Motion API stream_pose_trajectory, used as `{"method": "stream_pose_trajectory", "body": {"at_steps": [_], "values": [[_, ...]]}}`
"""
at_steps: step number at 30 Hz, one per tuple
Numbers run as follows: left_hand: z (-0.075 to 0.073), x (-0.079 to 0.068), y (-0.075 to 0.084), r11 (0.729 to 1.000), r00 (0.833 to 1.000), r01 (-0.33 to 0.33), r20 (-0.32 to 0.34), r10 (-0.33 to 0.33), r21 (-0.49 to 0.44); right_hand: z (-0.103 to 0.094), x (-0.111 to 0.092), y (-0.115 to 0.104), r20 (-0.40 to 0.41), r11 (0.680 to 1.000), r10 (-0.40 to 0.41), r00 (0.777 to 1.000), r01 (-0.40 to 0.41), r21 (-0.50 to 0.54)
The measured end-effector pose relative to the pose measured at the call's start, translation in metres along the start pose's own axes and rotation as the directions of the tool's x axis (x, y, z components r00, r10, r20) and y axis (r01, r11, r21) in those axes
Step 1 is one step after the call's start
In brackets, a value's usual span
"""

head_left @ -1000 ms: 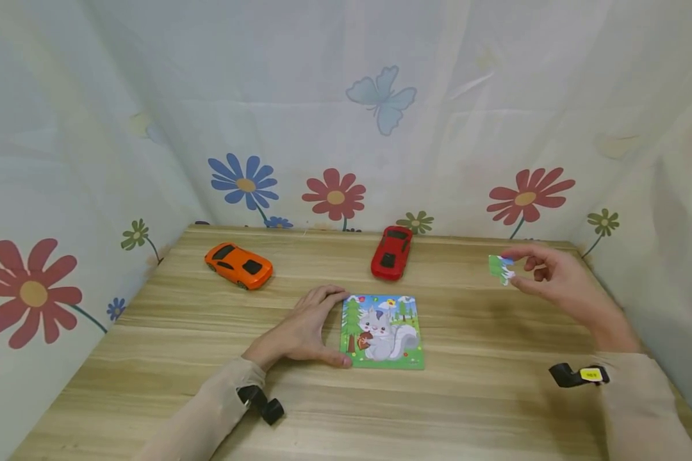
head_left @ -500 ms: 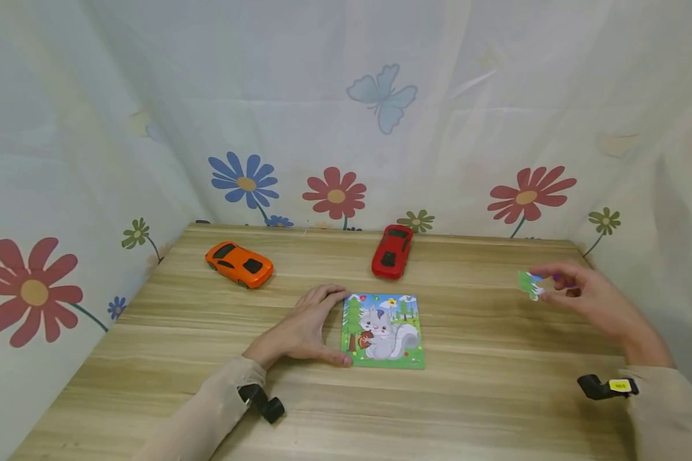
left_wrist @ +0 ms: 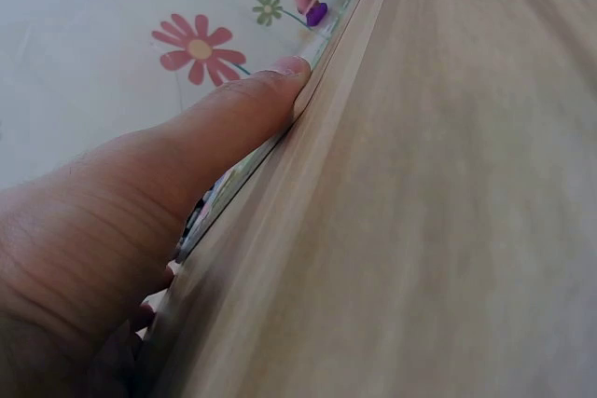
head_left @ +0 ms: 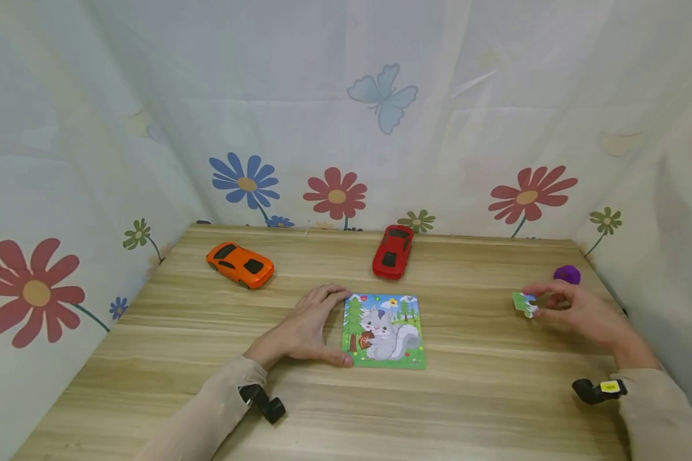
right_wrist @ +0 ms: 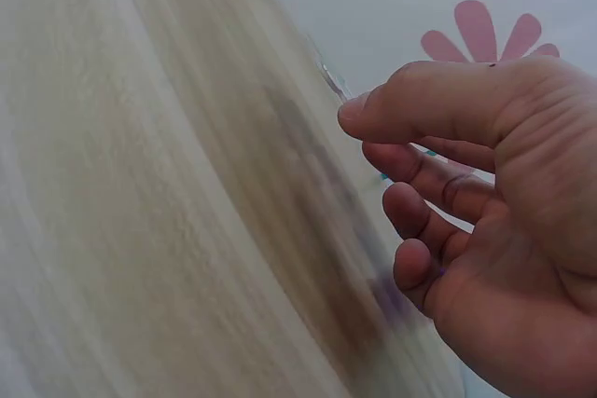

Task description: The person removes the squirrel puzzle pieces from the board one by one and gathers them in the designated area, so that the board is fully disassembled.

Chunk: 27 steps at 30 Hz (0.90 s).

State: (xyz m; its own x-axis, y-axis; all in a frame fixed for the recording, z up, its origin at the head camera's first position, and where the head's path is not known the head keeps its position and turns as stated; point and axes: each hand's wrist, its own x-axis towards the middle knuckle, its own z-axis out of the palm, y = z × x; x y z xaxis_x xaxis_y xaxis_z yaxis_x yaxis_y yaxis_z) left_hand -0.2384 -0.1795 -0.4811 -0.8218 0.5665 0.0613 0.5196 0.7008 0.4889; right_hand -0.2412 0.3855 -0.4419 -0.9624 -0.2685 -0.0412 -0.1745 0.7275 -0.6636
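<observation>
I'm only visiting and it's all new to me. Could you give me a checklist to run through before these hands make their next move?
1. Small piece held: ok, pinched by the right hand.
2. Squirrel picture steadied: ok, the left hand touches its left side.
3. Cars not between piece and picture: ok, the orange car and red car sit farther back.
4. Right hand not touching the purple object: cannot tell, they overlap in the head view.
5. Where the piece belongs: cannot tell, no gap shows plainly.
</observation>
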Motion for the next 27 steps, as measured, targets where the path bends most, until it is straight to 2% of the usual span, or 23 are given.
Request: {"method": "stream_pose_trajectory", "body": {"at_steps": [3,11,27], "values": [[0.000,0.000,-0.001,1.000,1.000,0.000,-0.001,0.000,-0.002,0.002,0.001,0.004,0.018,1.000,0.016,1.000,-0.016,0.006],[0.000,0.000,0.000,1.000,1.000,0.000,0.002,0.000,-0.002,0.007,0.003,0.012,0.024,0.999,-0.030,0.999,0.030,-0.018],[-0.002,-0.001,0.001,1.000,1.000,0.000,0.010,0.000,0.000,0.010,0.004,0.013,0.030,0.997,-0.024,0.999,0.026,-0.074]]}}
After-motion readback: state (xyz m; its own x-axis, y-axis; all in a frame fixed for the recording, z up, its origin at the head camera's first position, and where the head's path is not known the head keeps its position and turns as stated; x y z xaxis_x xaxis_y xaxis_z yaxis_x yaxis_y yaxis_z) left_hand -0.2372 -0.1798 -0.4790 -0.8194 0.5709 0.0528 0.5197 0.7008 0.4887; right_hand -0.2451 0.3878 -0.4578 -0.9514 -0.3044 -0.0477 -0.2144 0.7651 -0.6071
